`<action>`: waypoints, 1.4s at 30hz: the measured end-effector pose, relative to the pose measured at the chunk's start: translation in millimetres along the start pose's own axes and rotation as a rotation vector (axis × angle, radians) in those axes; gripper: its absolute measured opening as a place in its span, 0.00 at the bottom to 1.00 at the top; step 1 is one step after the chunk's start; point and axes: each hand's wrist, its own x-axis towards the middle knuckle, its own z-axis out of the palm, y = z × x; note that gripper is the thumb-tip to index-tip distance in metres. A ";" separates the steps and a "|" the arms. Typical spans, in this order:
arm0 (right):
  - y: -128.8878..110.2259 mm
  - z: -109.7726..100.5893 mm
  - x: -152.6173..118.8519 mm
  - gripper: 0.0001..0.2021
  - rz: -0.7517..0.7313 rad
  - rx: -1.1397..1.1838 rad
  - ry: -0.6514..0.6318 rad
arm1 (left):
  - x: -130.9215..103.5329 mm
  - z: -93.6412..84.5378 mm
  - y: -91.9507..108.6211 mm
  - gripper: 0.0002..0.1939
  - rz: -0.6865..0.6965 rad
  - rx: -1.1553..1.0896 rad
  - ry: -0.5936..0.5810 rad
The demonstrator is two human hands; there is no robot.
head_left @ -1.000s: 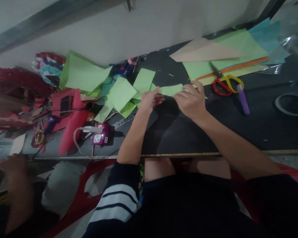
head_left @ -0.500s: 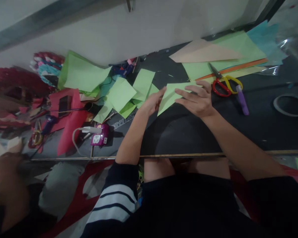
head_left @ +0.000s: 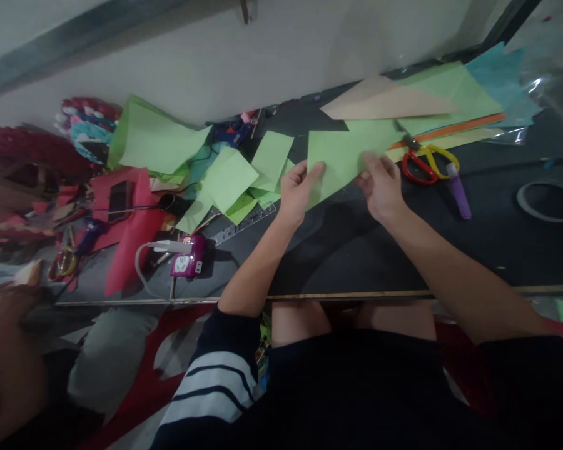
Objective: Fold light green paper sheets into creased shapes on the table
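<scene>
A light green paper sheet (head_left: 338, 156) is held up between both hands over the dark table. My left hand (head_left: 299, 190) pinches its left edge, thumb on top. My right hand (head_left: 381, 184) grips the lower right edge with the fingers curled. Left of my left hand lie several cut green paper pieces (head_left: 229, 179), partly over a clear ruler (head_left: 244, 225). Red and yellow scissors (head_left: 420, 164) rest right of my right hand, beside a purple pen-like stick (head_left: 460, 192).
Large paper sheets (head_left: 389, 100) lie at the back right; a tape roll (head_left: 551, 200) is far right. A purple socket block (head_left: 188, 256) with a white cable and red paper (head_left: 134, 250) are on the left. Another person's hand (head_left: 12, 303) is at the far left.
The green paper has been opened out and now appears larger. My left hand has shifted slightly right, and the fingers of my right hand have curled in at the paper's edge.
</scene>
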 end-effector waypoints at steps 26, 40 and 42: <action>-37.2 -2.3 -7.1 0.21 0.247 -0.035 -0.327 | -3.6 7.8 6.8 0.22 -0.171 0.223 -0.102; -53.6 3.9 -14.1 0.18 0.333 -0.092 -0.536 | -7.5 16.4 -8.4 0.19 -0.140 0.145 0.023; -53.2 3.9 -14.2 0.18 0.324 -0.101 -0.529 | -7.6 16.3 -10.0 0.20 -0.147 0.157 0.024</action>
